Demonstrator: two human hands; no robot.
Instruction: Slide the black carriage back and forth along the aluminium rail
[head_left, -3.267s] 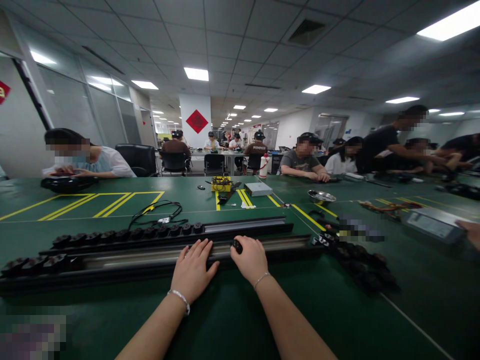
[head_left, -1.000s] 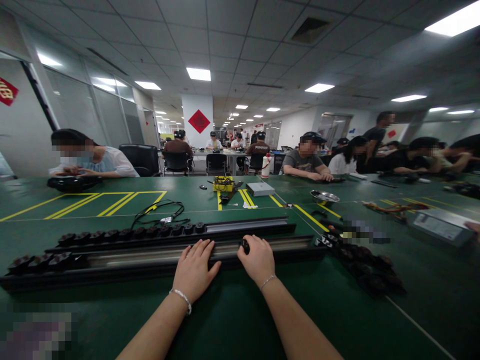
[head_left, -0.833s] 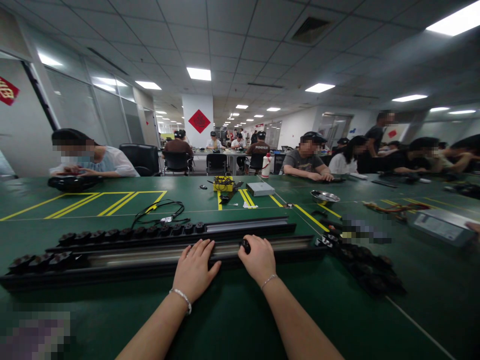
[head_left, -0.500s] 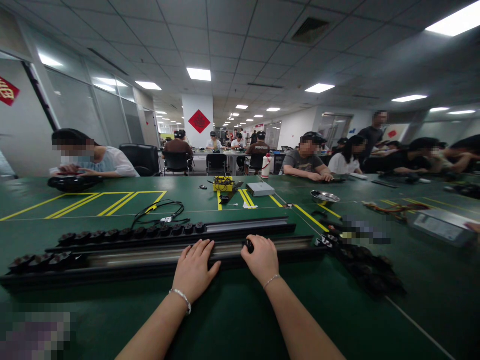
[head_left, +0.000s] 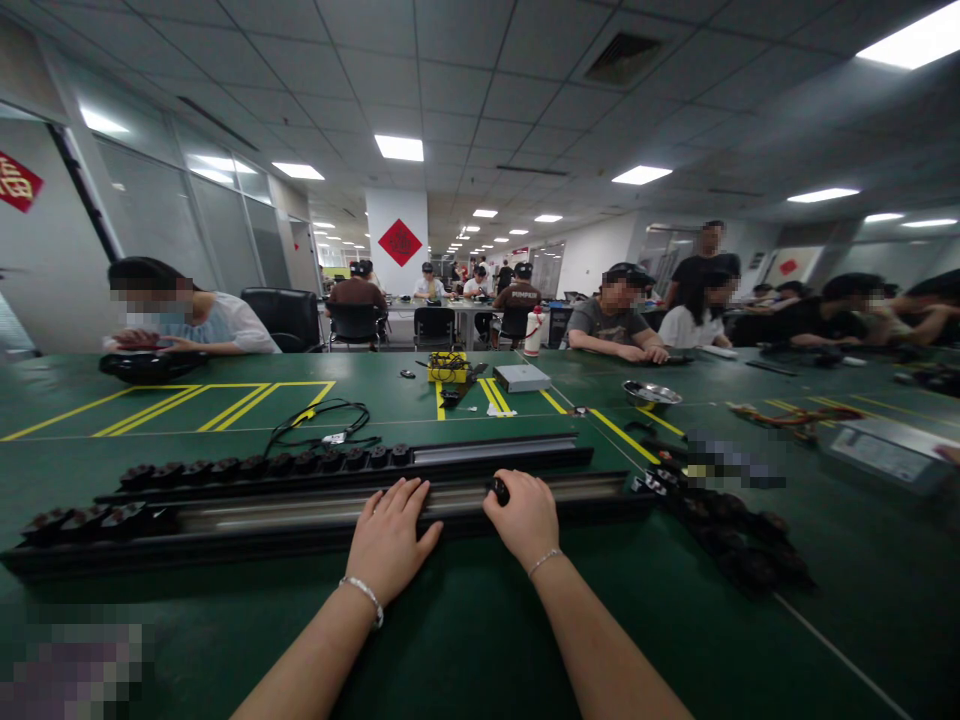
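A small black part (head_left: pixel 499 491) is pinched between thumb and fingers of the right grip (head_left: pixel 523 515), above the near rail (head_left: pixel 262 517) on the worktop (head_left: pixel 465 640); whether the rail is touched by it cannot be told. The left grip (head_left: pixel 392 530) is laid on the same rail, fingers slightly spread.

It's looking like an open-plan office doubling as a workshop: light panels (head_left: pixel 399 148) are glowing overhead, glass partitions (head_left: pixel 150 215) are running down the left, black chairs (head_left: pixel 281 316) are standing about, and people (head_left: pixel 609 325) are sitting along a green, yellow-taped surface (head_left: pixel 472 640) where black rails (head_left: pixel 262 545) and metal boxes (head_left: pixel 523 379) are lying.
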